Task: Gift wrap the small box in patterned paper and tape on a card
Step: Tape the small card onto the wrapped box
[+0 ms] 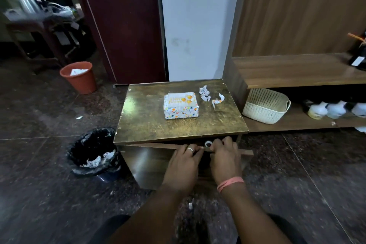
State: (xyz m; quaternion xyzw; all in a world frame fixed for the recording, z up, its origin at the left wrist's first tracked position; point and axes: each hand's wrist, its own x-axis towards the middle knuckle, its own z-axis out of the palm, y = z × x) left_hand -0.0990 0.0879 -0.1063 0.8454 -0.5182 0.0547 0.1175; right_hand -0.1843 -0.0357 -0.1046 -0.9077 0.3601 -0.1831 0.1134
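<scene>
Both hands work at the near edge of the small wooden table [158, 125], over its open drawer. Left hand [183, 164] and right hand [224, 159] pinch a short strip of tape [201, 147] between their fingertips; the tape roll [208, 143] sits just behind, by the right fingers. Wrapped box [181, 110] rests mid-table, patterned paper on, card [181, 98] lying on top. Paper scraps [211, 96] lie just to its right. Black-lined bin [95, 153] stands left of the table; cream basket [265, 106] right.
</scene>
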